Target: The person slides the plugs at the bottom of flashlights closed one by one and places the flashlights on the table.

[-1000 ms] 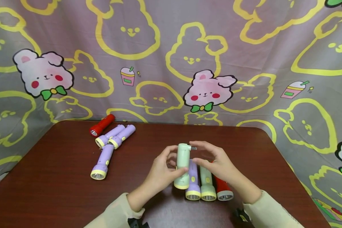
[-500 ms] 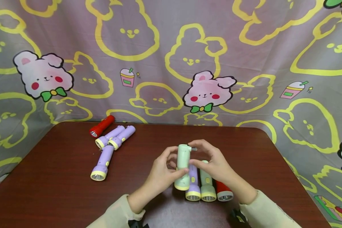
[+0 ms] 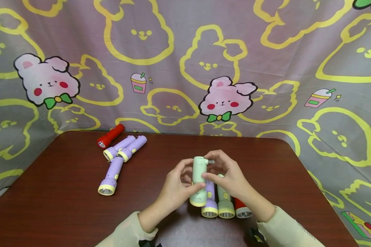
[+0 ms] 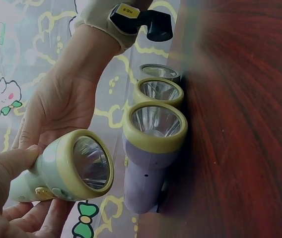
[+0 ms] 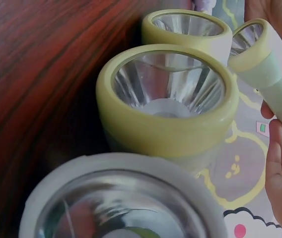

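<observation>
In the head view my left hand grips a light green flashlight, its lens end with a yellow rim pointing down. A small flat tab sticks out to the right at its upper end. My right hand pinches the upper part, thumb on the front and index finger by the tab. The left wrist view shows the yellow-rimmed lens of this flashlight and its side switch. Right behind it on the table, a purple flashlight, a green flashlight and a red flashlight lie in a row.
On the left of the brown table lie a red flashlight and several purple flashlights, close together. A patterned curtain hangs behind the table's far edge.
My right hand has moved slightly left, and its thumb now touches the green flashlight where a gap was before. The left hand has stayed nearly still.
</observation>
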`<state>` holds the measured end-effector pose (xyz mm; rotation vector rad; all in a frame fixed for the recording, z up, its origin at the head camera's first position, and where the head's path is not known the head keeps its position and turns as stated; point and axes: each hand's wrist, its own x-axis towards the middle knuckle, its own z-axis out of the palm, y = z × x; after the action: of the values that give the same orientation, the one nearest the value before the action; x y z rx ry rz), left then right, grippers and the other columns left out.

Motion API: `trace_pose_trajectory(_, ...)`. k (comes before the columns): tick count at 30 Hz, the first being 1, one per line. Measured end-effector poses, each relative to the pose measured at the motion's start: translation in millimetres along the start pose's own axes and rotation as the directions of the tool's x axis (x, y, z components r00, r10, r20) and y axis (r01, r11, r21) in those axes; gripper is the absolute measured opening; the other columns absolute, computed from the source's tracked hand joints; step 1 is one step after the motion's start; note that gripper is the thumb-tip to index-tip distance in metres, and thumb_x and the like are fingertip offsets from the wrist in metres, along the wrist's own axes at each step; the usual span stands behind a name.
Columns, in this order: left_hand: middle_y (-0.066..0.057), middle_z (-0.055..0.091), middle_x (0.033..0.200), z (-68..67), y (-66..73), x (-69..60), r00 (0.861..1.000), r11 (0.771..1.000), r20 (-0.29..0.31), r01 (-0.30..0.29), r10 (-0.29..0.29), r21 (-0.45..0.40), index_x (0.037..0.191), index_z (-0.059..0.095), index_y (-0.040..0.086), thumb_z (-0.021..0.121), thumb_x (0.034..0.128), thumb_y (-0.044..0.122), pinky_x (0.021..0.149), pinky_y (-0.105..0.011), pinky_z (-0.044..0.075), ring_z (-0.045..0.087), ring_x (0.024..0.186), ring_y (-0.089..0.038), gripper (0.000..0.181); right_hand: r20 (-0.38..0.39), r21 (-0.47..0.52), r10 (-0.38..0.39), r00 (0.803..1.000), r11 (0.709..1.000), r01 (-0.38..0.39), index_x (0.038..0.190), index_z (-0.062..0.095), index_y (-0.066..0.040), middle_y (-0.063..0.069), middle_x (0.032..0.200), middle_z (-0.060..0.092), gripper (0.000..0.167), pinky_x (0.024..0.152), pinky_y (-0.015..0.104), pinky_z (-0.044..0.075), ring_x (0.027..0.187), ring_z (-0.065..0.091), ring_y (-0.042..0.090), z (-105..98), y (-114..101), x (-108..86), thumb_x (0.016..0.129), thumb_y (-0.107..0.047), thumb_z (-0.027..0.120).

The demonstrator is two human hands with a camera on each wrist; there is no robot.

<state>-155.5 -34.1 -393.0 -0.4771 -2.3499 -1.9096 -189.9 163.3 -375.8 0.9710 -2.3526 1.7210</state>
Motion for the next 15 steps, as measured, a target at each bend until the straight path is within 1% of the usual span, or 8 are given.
trace_pose_trajectory(4, -0.014, 0.073, 0.103, -0.7, 1.3, -1.1, 1.000, 1.000, 0.000, 0.001, -0.001, 0.009, 0.128, 0.057, 0.010, 0.084, 0.0769, 0.009, 0.070, -0.021, 0.057, 0.060, 0.070, -0.007, 0.058, 0.010, 0.015, -0.014, 1.000, 1.000, 0.014, 0.119, 0.056, -0.006, 0.015, 0.112, 0.066, 0.042, 0.078, 0.030, 0.060, 0.089, 0.070, 0.011, -0.4, 0.0, -0.2, 0.083, 0.000, 0.077)
trace_pose_trajectory(8, -0.014, 0.073, 0.103, -1.1, 2.0, -0.7, 1.000, 1.000, 0.003, -0.023, 0.023, 0.010, 0.128, 0.057, 0.011, 0.084, 0.0771, 0.009, 0.070, -0.023, 0.058, 0.059, 0.069, -0.007, 0.057, 0.002, 0.014, -0.039, 0.999, 0.999, 0.039, 0.119, 0.056, -0.004, 0.016, 0.109, 0.067, 0.042, 0.078, 0.030, 0.060, 0.089, 0.070, 0.011, -0.5, -0.1, 0.2, 0.082, 0.001, 0.077)
trace_pose_trajectory(11, -0.014, 0.073, 0.103, -1.3, 2.2, -0.3, 0.999, 0.999, 0.005, -0.040, 0.040, 0.005, 0.128, 0.057, 0.011, 0.084, 0.0773, 0.009, 0.070, -0.025, 0.058, 0.059, 0.069, -0.007, 0.057, -0.012, 0.015, -0.039, 0.999, 0.999, 0.039, 0.119, 0.057, -0.004, 0.017, 0.109, 0.068, 0.043, 0.076, 0.030, 0.060, 0.088, 0.070, 0.011, -0.2, -0.7, -0.2, 0.081, 0.002, 0.077)
trace_pose_trajectory(15, -0.014, 0.073, 0.104, -2.0, 2.5, 0.1, 0.999, 0.999, 0.008, -0.050, 0.050, -0.001, 0.128, 0.057, 0.010, 0.084, 0.0775, 0.009, 0.070, -0.023, 0.058, 0.059, 0.068, -0.007, 0.057, -0.017, 0.019, -0.022, 1.000, 1.000, 0.023, 0.119, 0.057, -0.004, 0.018, 0.111, 0.068, 0.043, 0.076, 0.031, 0.060, 0.089, 0.071, 0.011, 0.3, -1.4, -0.5, 0.082, 0.001, 0.077)
